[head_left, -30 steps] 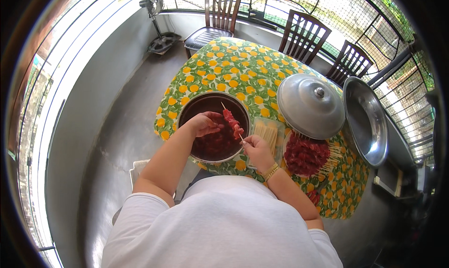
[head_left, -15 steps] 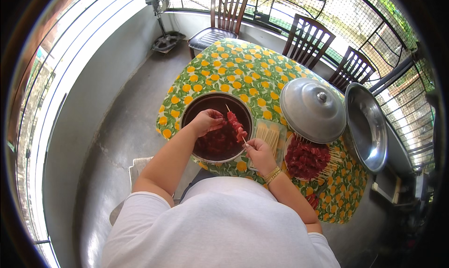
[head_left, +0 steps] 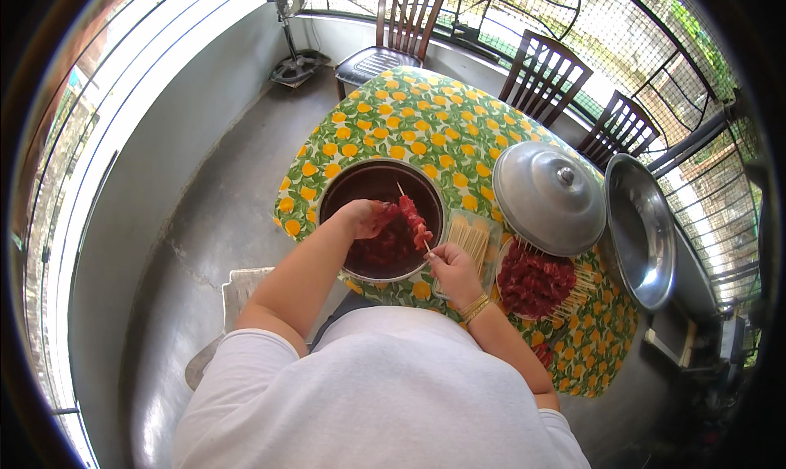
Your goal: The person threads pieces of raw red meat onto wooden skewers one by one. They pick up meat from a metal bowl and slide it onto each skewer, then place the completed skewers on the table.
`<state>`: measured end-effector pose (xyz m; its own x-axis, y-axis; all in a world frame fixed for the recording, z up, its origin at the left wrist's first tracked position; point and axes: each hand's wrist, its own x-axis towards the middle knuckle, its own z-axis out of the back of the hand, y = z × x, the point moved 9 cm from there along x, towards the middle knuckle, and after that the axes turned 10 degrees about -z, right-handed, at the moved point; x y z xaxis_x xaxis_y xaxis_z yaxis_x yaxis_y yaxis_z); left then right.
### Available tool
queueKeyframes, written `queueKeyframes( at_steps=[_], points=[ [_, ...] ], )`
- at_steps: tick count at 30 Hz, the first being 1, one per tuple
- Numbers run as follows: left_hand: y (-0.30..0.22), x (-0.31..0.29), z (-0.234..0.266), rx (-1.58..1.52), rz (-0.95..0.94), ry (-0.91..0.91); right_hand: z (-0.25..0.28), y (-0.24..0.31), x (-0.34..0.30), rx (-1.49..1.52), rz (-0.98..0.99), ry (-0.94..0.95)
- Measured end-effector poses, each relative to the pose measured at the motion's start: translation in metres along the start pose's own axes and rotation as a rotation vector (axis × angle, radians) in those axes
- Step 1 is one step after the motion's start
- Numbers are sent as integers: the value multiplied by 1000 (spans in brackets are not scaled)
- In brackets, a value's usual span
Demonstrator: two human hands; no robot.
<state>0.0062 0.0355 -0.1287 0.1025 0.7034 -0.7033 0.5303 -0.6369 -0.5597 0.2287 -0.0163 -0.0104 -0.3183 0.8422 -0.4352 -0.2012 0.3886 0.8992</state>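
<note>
Pinching lower end of meat skewer (head_left: 414,222): right hand (head_left: 454,271). Skewer slanting up-left from that pinch, lying over dark pot (head_left: 360,176). Left hand (head_left: 362,217) hovering just left, fingers apparently gripping red meat piece (head_left: 385,216).

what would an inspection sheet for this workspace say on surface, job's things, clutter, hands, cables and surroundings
Surface: table with a lemon-patterned cloth
Job's things: round pot with dark red contents; bare sticks in a clear container; pile of skewered meat to its right
Clutter: domed metal lid beyond the pile; tilted metal basin at the table's right; small red item by the right forearm, partly hidden
Hands: left hand pinches red meat over the pot; right hand grips the lower end of a loaded skewer
Cables: nothing seen on the table
Surroundings: three dark chairs, standing fan, meshed grille
</note>
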Motion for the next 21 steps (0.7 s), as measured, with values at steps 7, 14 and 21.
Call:
queueKeyframes(
  at_steps=[7, 14, 21],
  points=[
    [-30, -8, -11, -235, -397, -47, -8, 5, -5, -124, 41, 19],
    [-51, -22, -23, -213, -574, -50, -9, 7, -6, -173, 44, -3],
    [-58, -24, -24, -215, -639, -46, -6, 8, -6, -219, 50, -22]
  ],
)
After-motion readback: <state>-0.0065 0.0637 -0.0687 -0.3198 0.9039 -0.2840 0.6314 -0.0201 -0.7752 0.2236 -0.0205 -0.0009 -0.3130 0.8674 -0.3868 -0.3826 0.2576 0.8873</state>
